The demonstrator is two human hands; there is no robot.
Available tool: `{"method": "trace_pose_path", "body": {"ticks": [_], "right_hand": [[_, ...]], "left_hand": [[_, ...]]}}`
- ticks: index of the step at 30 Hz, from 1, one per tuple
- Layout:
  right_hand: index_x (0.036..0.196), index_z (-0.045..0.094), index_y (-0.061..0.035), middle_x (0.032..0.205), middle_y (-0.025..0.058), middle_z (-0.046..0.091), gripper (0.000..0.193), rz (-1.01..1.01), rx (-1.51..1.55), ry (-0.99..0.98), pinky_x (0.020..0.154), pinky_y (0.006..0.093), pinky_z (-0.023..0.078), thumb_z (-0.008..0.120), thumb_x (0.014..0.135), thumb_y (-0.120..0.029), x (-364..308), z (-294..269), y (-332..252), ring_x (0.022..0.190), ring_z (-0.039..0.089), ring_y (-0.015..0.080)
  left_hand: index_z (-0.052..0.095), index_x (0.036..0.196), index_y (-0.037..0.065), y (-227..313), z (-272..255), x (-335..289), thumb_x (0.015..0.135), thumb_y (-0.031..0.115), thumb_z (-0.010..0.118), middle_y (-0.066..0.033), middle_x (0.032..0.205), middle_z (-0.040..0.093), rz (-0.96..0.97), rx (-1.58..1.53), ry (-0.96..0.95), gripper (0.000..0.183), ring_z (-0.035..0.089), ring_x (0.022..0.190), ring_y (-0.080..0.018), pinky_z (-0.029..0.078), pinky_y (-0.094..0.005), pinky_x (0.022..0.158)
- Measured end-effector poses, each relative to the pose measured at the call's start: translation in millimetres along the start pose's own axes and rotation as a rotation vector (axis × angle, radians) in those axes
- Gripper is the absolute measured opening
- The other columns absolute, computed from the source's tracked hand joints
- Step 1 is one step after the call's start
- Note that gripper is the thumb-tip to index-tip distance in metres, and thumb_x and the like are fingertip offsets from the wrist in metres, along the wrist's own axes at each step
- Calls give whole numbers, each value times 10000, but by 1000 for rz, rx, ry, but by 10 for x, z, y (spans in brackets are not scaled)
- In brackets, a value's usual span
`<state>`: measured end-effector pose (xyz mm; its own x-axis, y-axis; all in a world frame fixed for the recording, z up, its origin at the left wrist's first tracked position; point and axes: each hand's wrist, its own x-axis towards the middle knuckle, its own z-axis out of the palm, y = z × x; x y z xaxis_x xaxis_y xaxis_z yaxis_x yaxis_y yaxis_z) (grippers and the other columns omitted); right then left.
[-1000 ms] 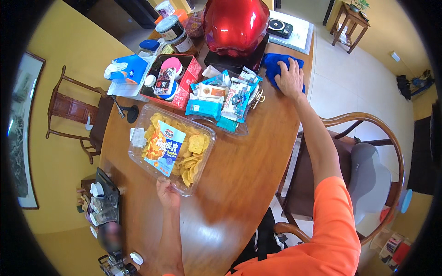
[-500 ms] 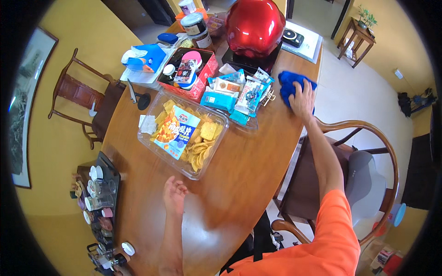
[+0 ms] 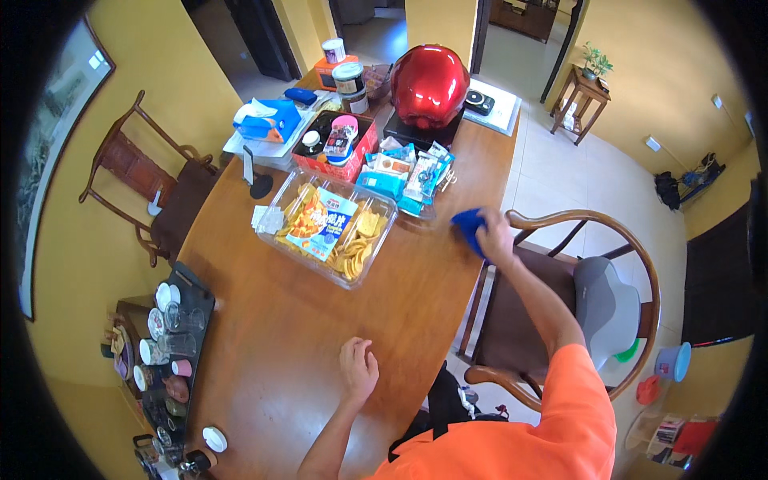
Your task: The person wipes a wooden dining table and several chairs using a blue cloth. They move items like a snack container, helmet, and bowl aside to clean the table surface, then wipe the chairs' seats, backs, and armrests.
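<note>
At the table's right edge, my right hand [image 3: 496, 237] presses on a crumpled blue cloth [image 3: 469, 227]. Its fingers close over the cloth and partly hide it. Nearer to me, my left hand [image 3: 358, 370] is over the wooden tabletop [image 3: 296, 336], loosely curled with the fingers apart and nothing in it. Beyond that hand is a clear plastic box [image 3: 350, 280] of yellow chips, with a blue and orange printed label [image 3: 322, 224] on top. Blue and white snack packets [image 3: 404, 180] lie in a clear tray behind the cloth.
A shiny red apple-shaped ornament [image 3: 430, 86] stands at the far end, near a red box [image 3: 362, 152] of jars and a blue tissue pack [image 3: 268, 120]. A dark tray [image 3: 195, 308] of cups lines the left edge. A wooden armchair [image 3: 640, 248] stands close on the right.
My right hand has drawn the blue cloth nearer along the right edge. My left hand has moved right and nearer to me. The view has shifted too.
</note>
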<state>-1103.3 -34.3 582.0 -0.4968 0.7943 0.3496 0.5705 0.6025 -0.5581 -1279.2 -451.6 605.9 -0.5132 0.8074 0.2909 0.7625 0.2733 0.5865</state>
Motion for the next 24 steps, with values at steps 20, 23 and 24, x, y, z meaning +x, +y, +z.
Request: {"method": "trace_pose_path", "body": {"ticks": [20, 23, 24], "right_hand": [[1224, 658, -278, 1193, 166, 593, 418, -99, -435, -344, 928, 468, 513, 568, 830, -169, 2629, -4, -230, 1108, 588, 383], [1215, 652, -207, 1142, 169, 633, 396, -41, -281, -233, 892, 442, 515, 550, 832, -206, 2555, -350, -508, 1047, 627, 355], [1217, 647, -201, 1137, 176, 638, 399, -64, -208, -270, 891, 445, 515, 553, 829, -208, 2524, -384, -637, 1039, 630, 361]], "left_hand": [[568, 1049, 89, -235, 242, -11, 740, 48, 551, -156, 1042, 535, -9, 303, -84, 312, 504, 839, -345, 394, -470, 723], [565, 1056, 102, -262, 294, 32, 728, 55, 557, -139, 1031, 534, 4, 299, -76, 332, 510, 816, -331, 382, -464, 692], [563, 1057, 104, -263, 281, 10, 728, 55, 557, -138, 1028, 534, -1, 303, -79, 332, 510, 814, -330, 379, -466, 687]]}}
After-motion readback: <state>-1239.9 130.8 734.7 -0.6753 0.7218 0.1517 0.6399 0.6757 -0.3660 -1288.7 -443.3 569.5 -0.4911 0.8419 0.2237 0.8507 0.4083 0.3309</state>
